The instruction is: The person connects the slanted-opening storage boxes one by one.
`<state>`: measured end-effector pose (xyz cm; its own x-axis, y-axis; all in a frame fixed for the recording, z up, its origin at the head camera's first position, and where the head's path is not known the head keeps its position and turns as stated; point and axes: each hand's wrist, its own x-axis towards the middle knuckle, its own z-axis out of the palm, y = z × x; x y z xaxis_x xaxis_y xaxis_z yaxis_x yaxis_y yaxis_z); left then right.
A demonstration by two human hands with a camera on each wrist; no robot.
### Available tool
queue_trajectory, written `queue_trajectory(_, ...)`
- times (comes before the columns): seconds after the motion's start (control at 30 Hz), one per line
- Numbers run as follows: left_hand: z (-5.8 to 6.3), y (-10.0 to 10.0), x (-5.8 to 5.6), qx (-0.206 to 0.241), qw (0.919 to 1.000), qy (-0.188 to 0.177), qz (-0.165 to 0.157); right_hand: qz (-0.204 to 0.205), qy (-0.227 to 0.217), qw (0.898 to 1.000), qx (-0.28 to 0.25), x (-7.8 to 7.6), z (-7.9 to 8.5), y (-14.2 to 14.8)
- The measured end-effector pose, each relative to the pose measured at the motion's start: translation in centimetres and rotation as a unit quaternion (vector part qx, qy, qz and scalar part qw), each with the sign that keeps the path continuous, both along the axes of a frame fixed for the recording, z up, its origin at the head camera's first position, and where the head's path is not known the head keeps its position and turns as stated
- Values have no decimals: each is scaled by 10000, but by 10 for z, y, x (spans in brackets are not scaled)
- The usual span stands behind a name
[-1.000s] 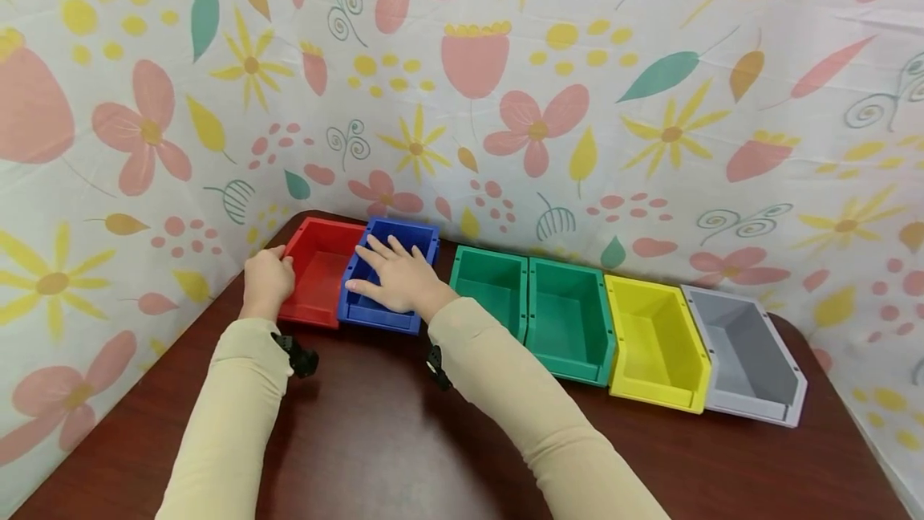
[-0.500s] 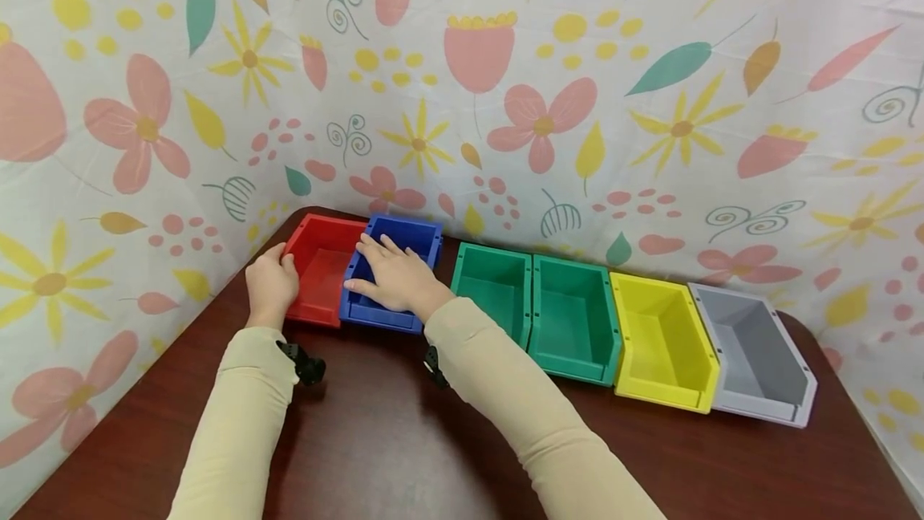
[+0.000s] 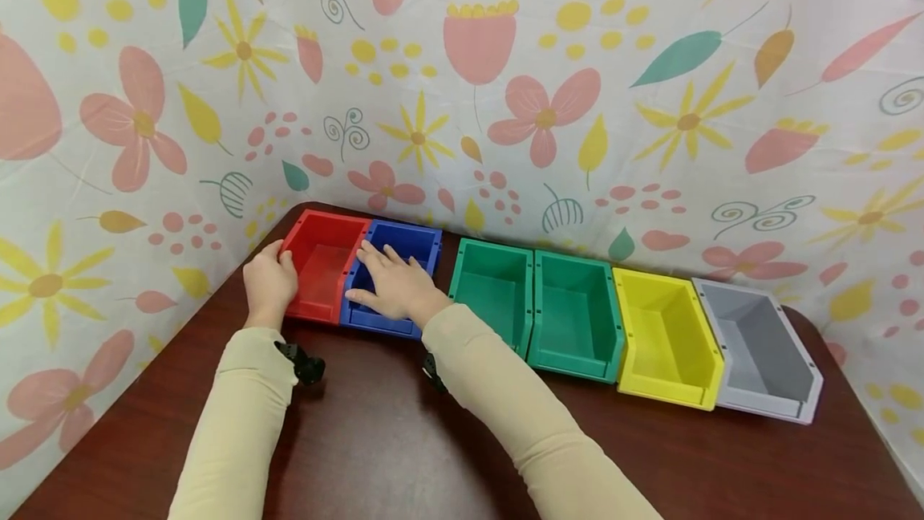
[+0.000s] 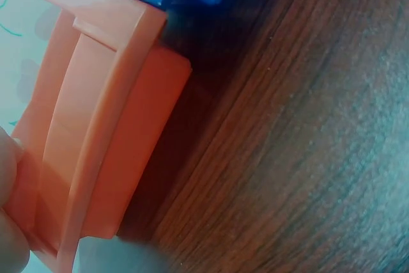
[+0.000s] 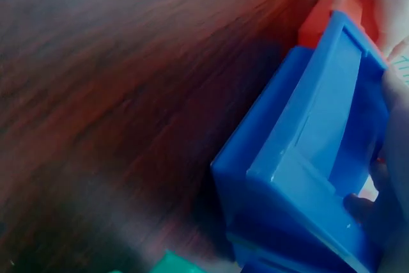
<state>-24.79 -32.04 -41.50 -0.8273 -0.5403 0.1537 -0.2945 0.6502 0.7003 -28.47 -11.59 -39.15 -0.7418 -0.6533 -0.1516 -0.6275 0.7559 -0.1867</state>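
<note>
My left hand (image 3: 270, 283) grips the left side wall of the red bin (image 3: 321, 275), thumb toward the inside. In the left wrist view, fingertips (image 4: 7, 190) show at the edge of that red bin (image 4: 89, 113). My right hand (image 3: 395, 283) lies over the blue bin (image 3: 407, 239), its fingers extended toward the wall it shares with the red one. In the right wrist view, part of the right hand shows beside the blue bin (image 5: 307, 139), with a fingertip (image 5: 359, 207) inside. Both bins stand side by side, touching, at the table's back left.
Two green bins (image 3: 573, 307), a yellow bin (image 3: 660, 327) and a grey bin (image 3: 758, 351) stand in a row to the right. A narrow gap separates the blue bin from the green ones. Behind the brown table (image 3: 361, 440) hangs a flower-patterned cloth (image 3: 433, 103).
The red bin's right rim now shows more fully beside the blue bin, whose back edge sits slightly nearer relative to it. Both hands stay at their bins. The head view has shifted slightly.
</note>
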Motion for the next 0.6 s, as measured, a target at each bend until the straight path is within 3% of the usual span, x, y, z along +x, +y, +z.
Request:
queue_trajectory(0.4,7,2,2,59,9998,-185,-57,73,239,9989,392,4,-6,6)
queue_trajectory(0.6,8,4,1,5,9991,-413,-58,137,203,9996,-144,6,-4,11)
